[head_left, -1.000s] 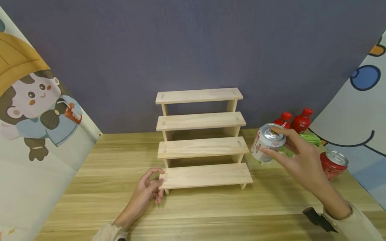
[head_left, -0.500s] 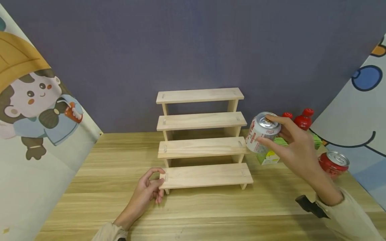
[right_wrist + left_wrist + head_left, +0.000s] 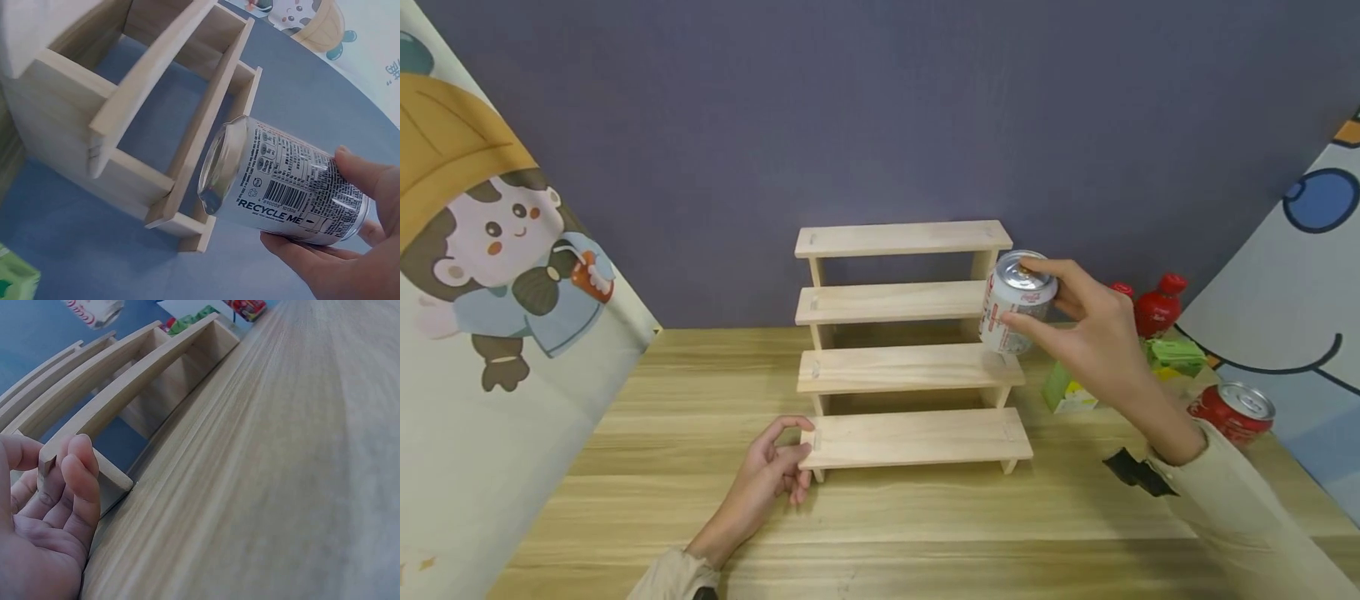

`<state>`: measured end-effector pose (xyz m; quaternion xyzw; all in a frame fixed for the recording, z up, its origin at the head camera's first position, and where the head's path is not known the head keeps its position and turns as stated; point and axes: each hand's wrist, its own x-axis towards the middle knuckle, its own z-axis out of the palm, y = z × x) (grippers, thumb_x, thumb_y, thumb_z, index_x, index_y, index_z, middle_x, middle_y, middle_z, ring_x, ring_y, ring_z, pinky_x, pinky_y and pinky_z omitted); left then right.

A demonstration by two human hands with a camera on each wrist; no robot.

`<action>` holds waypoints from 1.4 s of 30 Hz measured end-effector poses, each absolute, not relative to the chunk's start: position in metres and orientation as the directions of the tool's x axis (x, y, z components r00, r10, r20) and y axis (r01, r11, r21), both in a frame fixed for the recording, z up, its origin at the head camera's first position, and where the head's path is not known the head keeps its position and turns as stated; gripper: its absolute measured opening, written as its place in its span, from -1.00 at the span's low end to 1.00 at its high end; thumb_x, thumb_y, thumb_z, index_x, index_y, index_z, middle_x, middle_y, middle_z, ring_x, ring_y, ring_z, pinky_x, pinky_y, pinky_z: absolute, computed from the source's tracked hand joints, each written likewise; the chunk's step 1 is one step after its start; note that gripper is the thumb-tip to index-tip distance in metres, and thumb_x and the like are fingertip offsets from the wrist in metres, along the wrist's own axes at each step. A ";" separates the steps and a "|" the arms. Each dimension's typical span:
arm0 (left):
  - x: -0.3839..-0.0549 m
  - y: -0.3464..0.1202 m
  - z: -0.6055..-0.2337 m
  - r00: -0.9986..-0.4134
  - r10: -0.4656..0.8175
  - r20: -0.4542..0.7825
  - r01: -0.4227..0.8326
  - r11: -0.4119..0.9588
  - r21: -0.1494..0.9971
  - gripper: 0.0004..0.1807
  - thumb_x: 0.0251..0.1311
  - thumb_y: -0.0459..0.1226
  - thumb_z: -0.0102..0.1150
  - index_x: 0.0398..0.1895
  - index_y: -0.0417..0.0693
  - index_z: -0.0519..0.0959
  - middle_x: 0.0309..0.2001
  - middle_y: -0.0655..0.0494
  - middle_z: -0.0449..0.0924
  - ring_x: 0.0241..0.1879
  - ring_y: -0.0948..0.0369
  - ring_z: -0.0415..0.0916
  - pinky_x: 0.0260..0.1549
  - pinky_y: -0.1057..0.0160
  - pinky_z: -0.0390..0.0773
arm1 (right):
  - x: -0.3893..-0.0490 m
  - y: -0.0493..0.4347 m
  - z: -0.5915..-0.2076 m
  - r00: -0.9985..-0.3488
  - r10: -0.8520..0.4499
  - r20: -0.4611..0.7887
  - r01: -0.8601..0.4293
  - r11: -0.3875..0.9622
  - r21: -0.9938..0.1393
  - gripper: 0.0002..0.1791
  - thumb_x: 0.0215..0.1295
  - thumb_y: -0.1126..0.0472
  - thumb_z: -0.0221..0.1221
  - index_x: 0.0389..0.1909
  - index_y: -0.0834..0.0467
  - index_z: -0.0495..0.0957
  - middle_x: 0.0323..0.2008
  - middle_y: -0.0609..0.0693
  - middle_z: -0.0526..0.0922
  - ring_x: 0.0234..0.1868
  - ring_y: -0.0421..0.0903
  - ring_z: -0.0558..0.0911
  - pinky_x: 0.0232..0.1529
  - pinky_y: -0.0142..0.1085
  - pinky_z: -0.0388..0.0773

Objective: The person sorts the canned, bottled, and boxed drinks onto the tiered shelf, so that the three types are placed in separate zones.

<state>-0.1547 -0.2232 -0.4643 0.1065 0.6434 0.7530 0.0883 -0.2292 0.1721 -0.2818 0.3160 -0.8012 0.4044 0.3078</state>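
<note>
The can (image 3: 997, 321) is suspended near the right side of the wooden rack (image 3: 895, 302). The right hand (image 3: 1093, 333) grasps its upper end, presumably leaving the base unobstructed; thumb and fingers are parted to the can's width. The left hand (image 3: 767, 468) pinches the lowest shelf's left end, probably for steadiness.

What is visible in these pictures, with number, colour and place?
Stepped stand: one, pale wood, on the table.
Held can: one, white and silver, stand's right end.
Other can: one, red, table's right.
Bottles: two, red, back right.
Packages: at least two, green, near bottles.
Table: one, tan, beneath stand.
Backdrop: one, blue-grey, behind stand.
Cartoon panels: two, mostly white, both sides.
Wrist pieces: two, black, at cuffs.
Sleeves: two, beige, on arms.
Left hand: one, gripping the lowest board.
Right hand: one, around the held can.
</note>
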 end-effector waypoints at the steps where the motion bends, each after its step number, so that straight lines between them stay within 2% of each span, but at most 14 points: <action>1: -0.155 -0.223 -0.464 -0.963 0.267 0.046 0.004 -0.155 0.988 -0.59 0.44 -0.32 0.03 0.23 -0.30 0.21 -0.62 0.08 0.57 -0.69 0.23 0.49 -0.69 0.41 0.50 | -0.231 0.170 -0.280 -0.609 -0.260 0.749 -0.756 0.476 -0.450 -0.22 -0.14 0.52 0.51 0.22 0.23 0.51 0.11 0.14 0.63 0.10 -0.33 0.60 0.02 -0.55 0.54; 8: -0.155 -0.223 -0.464 -0.966 0.257 0.016 -0.023 -0.148 0.989 -0.59 0.44 -0.30 0.04 0.23 -0.26 0.23 -0.62 0.07 0.57 -0.69 0.22 0.49 -0.69 0.40 0.49 | -0.242 0.153 -0.261 -0.588 -0.291 0.754 -0.782 0.443 -0.439 -0.26 -0.05 0.45 0.49 0.24 0.16 0.50 0.11 0.08 0.63 0.06 -0.08 0.67 0.00 -0.51 0.58; 20: -0.153 -0.224 -0.466 -0.965 0.260 0.026 -0.016 -0.155 0.988 -0.60 0.44 -0.28 0.04 0.23 -0.22 0.25 -0.61 0.08 0.57 -0.69 0.22 0.49 -0.69 0.40 0.50 | -0.266 0.115 -0.233 -0.567 -0.338 0.752 -0.815 0.367 -0.449 -0.36 0.11 0.32 0.44 0.25 0.16 0.48 0.11 0.02 0.61 0.08 -0.13 0.65 0.04 -0.36 0.62; 27: -0.154 -0.223 -0.466 -0.960 0.272 0.068 0.022 -0.168 0.986 -0.61 0.45 -0.33 0.01 0.23 -0.30 0.23 -0.61 0.08 0.58 -0.69 0.24 0.50 -0.69 0.41 0.51 | -0.283 0.091 -0.217 -0.578 -0.342 0.741 -0.811 0.343 -0.474 -0.37 0.13 0.26 0.44 0.26 0.12 0.48 0.08 0.04 0.64 0.02 -0.16 0.68 0.00 -0.30 0.65; 35: -0.155 -0.229 -0.467 -0.964 0.263 0.047 0.003 -0.164 0.987 -0.59 0.45 -0.31 0.03 0.23 -0.32 0.22 -0.63 0.07 0.58 -0.70 0.22 0.50 -0.71 0.40 0.50 | -0.294 0.052 -0.204 -0.583 -0.323 0.746 -0.808 0.331 -0.488 -0.41 0.18 0.31 0.40 0.23 0.27 0.46 0.05 0.21 0.64 -0.10 0.01 0.72 -0.09 -0.14 0.68; 42: -0.153 -0.238 -0.467 -0.963 0.264 0.048 0.008 -0.150 0.989 -0.59 0.46 -0.31 0.01 0.23 -0.33 0.21 -0.63 0.07 0.58 -0.70 0.23 0.50 -0.70 0.41 0.51 | -0.327 0.022 -0.208 -0.620 -0.319 0.717 -0.782 0.319 -0.535 -0.40 0.20 0.10 0.41 0.26 0.07 0.47 0.03 0.01 0.64 -0.19 -0.23 0.71 -0.21 -0.32 0.66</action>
